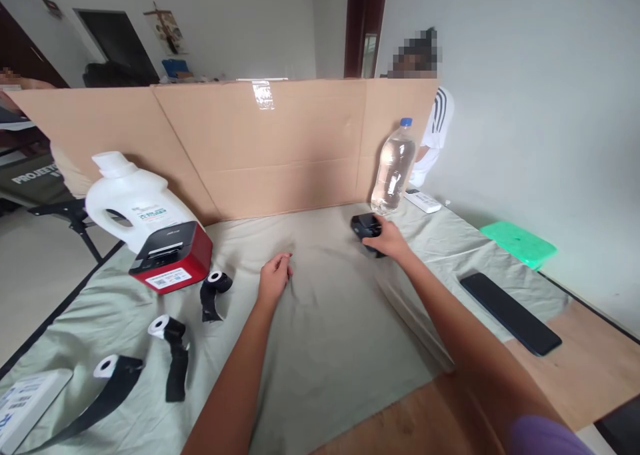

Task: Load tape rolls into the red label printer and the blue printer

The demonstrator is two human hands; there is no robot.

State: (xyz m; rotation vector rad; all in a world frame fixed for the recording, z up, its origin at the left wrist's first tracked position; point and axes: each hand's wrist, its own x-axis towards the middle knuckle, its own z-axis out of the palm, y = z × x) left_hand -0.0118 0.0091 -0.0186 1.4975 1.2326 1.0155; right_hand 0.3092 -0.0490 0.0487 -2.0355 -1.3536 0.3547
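Observation:
My right hand is closed around the near right side of a small black boxy device, which looks like a portable printer. It rests on the grey-green cloth, close to the foot of a clear water bottle. Left of it, my left hand lies on the cloth with its fingers curled together. A small dark tip shows at those fingertips, but what they pinch is too small to make out. Nearest to this hand is a black paper roll, partly unrolled.
A cardboard panel stands along the back. At left are a white jug, a red-and-black printer, more black rolls and a white box. A black slab and green lid lie right. People sit beyond the panel.

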